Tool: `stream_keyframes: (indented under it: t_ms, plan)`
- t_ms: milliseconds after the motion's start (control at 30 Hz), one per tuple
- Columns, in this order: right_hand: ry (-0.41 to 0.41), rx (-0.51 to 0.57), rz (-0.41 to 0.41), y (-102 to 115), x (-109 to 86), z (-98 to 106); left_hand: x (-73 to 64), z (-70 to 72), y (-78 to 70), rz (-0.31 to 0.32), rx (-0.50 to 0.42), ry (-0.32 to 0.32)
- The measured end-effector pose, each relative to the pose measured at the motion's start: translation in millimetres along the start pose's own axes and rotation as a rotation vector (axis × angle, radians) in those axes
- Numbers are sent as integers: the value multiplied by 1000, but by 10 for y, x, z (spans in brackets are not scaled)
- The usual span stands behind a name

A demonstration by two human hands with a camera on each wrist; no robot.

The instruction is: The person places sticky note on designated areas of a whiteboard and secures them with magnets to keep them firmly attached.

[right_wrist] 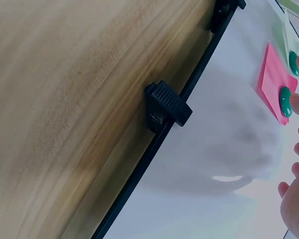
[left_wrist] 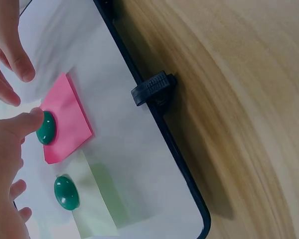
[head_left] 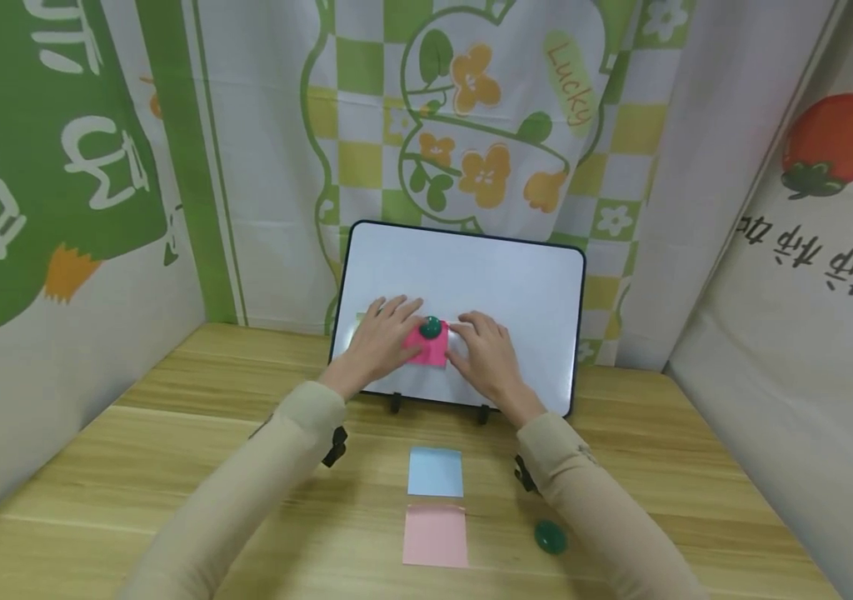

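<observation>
A bright pink sticky note (head_left: 426, 353) lies on a whiteboard (head_left: 501, 283), with a round green magnet (head_left: 431, 327) at its upper edge. My left hand (head_left: 385, 337) is spread beside it, and its thumb touches this magnet in the left wrist view. From the other side my right hand (head_left: 490, 354) reaches in with loosely bent fingers, close to the note's right edge and holding nothing. In the left wrist view a pale green note (left_wrist: 97, 199) sits beside the pink one, with a second green magnet (left_wrist: 66, 192) at its edge; my left hand mostly hides it in the head view.
The board leans on black stand feet (head_left: 396, 402) on a wooden table (head_left: 269, 367). Nearer me lie a light blue note (head_left: 436, 472), a pale pink note (head_left: 435, 537) and another green magnet (head_left: 550, 537). Printed curtains (head_left: 261, 167) hang around the table.
</observation>
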State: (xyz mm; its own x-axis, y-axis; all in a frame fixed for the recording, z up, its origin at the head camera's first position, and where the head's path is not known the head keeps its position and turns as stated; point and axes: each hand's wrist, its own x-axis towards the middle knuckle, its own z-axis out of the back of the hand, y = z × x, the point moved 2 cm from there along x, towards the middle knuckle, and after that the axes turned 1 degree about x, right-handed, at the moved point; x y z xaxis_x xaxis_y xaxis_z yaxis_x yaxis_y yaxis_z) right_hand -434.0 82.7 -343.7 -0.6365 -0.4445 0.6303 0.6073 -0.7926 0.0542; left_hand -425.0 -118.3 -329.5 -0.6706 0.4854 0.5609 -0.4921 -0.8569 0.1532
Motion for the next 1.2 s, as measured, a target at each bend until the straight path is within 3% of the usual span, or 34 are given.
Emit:
stream_keyframes:
  t_ms: [267, 533, 1000, 1200]
  plan:
    - [44, 34, -26, 17, -132, 55, -158, -16, -58, -12, -40, -8]
    - [32, 38, -28, -12, -248, 65, -248, -51, -91, -12, -61, -9]
    - [83, 101, -33, -22, -390, 133, -397, -27, -139, 22, -150, 55]
    - [64, 139, -8, -53, -479, 173, -447, -19, -180, 38, -177, 81]
